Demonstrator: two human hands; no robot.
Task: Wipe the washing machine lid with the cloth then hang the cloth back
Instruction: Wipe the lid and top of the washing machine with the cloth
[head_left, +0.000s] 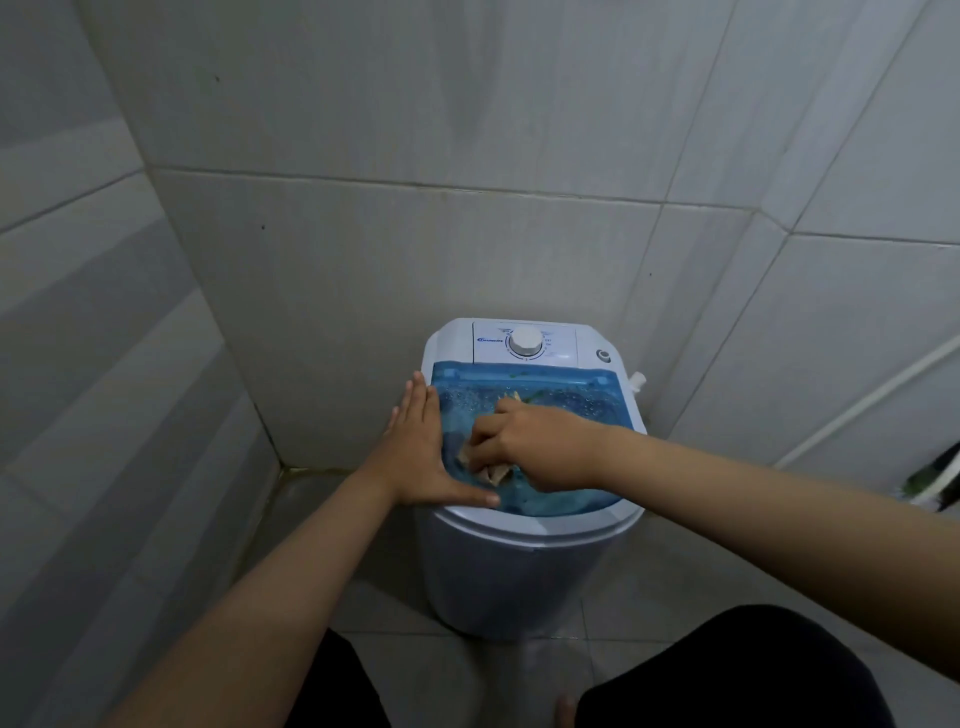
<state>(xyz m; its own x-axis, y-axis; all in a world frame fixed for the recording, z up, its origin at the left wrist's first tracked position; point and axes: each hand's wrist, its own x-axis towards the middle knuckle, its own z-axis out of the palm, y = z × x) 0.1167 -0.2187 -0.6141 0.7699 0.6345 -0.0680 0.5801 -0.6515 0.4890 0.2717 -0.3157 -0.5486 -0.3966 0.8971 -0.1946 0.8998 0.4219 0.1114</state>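
A small white washing machine (519, 566) stands in the tiled corner. Its see-through blue lid (571, 400) is closed and beaded with water drops. My right hand (535, 447) presses a crumpled tan cloth (493, 474) onto the middle of the lid; most of the cloth is hidden under the fingers. My left hand (421, 452) lies flat with fingers spread against the lid's left edge, thumb along the front rim, holding nothing.
A white control panel with a round dial (525, 341) sits behind the lid. Grey tiled walls close in on the left and back. A white pipe (872, 400) runs along the right wall. My dark-clothed knees (737, 670) are below.
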